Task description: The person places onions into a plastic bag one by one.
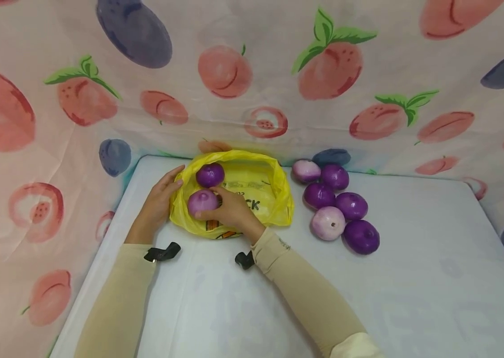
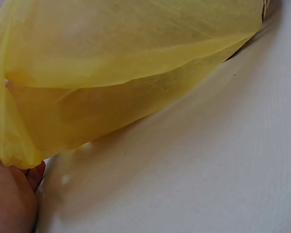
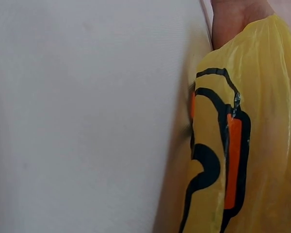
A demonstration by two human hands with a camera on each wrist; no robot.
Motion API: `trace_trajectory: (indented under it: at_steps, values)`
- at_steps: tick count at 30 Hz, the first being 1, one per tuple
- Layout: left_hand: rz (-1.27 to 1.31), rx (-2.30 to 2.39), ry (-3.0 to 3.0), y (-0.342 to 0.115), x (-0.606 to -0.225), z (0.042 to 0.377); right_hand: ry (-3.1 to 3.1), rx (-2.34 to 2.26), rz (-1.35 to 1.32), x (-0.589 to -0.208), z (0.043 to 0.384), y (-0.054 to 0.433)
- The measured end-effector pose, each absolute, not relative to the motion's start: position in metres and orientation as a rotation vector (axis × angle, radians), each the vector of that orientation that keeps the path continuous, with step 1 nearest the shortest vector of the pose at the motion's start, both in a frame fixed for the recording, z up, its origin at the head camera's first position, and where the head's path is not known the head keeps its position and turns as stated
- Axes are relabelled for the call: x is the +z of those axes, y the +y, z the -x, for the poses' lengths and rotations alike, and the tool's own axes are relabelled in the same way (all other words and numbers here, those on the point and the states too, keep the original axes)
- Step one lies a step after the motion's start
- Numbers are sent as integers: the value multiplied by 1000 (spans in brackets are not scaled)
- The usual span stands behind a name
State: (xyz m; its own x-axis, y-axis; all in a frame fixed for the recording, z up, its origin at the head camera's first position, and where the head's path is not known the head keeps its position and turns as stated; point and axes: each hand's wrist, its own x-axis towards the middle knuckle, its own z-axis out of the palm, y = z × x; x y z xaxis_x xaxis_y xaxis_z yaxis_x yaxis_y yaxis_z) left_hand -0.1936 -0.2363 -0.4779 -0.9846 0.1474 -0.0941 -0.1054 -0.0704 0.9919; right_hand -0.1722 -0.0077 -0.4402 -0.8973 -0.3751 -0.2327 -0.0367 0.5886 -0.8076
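A yellow plastic bag [image 1: 279, 199] lies with its mouth spread wide and dark print on it. Along its left rim, my left hand [image 1: 159, 199] holds the edge, thumb over the plastic; the left wrist view shows part of that hand beside the yellow film [image 2: 102, 111]. Inside the mouth, my right hand [image 1: 229, 208] grips a pale purple onion [image 1: 203, 202] between thumb and fingers. Just beyond it, a darker purple onion [image 1: 210, 175] sits in the bag. In the right wrist view, the bag's printed side [image 3: 266, 121] fills the right part and hides the onions.
Right of the bag, several onions lie in a loose group, among them a whitish one [image 1: 327, 223] and a dark one [image 1: 361, 237]. They rest on a white-covered table [image 1: 413, 298]. A fruit-print cloth [image 1: 270, 30] hangs along the back and left sides.
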Motion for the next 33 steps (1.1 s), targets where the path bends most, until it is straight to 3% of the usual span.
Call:
trace_trajectory:
  at_steps: [20, 33]
  values:
    - [-53, 2178, 2025, -236, -476, 192, 2364, -1288, 322, -437, 177, 4]
    - [-47, 2180, 2020, -238, -479, 193, 2373, -1250, 330, -394, 172, 68]
